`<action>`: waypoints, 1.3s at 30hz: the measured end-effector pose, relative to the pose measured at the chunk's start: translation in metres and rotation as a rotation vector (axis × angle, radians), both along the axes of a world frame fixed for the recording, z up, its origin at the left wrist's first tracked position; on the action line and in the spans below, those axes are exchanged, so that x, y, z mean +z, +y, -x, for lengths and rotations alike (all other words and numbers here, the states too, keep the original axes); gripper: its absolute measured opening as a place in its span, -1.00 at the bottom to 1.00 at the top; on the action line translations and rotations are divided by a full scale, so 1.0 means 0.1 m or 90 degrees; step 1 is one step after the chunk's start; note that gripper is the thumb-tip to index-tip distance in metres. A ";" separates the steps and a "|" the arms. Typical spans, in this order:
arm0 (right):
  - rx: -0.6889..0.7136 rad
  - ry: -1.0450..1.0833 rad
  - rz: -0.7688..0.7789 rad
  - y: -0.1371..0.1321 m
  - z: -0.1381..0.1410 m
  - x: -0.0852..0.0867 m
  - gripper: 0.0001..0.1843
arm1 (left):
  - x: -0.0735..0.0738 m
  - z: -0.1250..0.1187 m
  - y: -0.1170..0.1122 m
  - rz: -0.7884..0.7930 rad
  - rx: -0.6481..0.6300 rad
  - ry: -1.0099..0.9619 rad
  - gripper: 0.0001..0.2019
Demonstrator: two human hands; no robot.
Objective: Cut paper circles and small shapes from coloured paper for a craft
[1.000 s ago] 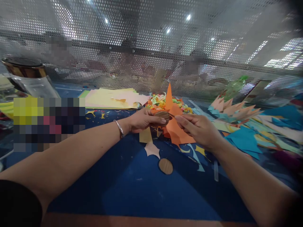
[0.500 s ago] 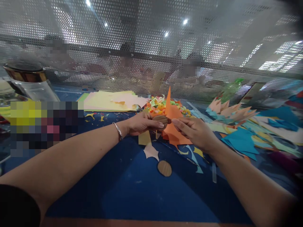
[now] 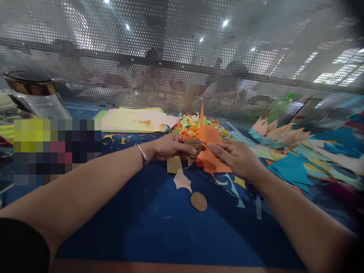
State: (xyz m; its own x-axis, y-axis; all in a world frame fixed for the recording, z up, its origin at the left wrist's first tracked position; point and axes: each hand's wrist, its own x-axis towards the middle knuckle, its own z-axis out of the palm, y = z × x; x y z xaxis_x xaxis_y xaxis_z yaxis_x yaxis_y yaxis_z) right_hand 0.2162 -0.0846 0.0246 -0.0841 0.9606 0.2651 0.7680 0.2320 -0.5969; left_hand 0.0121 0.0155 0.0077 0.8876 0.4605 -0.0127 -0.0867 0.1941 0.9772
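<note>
In the head view my left hand is closed on a brown cardboard disc, thumb on its face. My right hand pinches a thin, stick-like thing whose tip meets the disc's right edge; its kind is too small to tell. A second cardboard disc lies on the blue tabletop below my hands. Behind them stand orange paper pieces, one rising to a tall point. A pale pink paper scrap lies just beyond the loose disc.
Stacked paper sheets and a heap of coloured scraps lie at the back. To the right are peach paper points and blue paper. A clear jar stands left. A perforated metal screen rises behind.
Both hands keep almost the same place and hold. The view has shifted slightly, and a little more of the thin thing shows between my right fingertips and the disc.
</note>
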 end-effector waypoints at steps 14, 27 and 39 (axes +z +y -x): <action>-0.050 0.021 -0.006 0.03 -0.04 -0.03 -0.38 | -0.05 -0.04 0.06 0.013 0.084 -0.039 -0.78; -0.013 0.174 -0.040 0.05 0.11 -0.17 -0.60 | -0.10 -0.11 -0.08 -0.097 0.034 0.005 -0.84; -0.027 0.288 -0.073 0.02 0.15 -0.10 -0.64 | -0.05 -0.20 -0.29 -0.076 0.247 -0.048 -0.83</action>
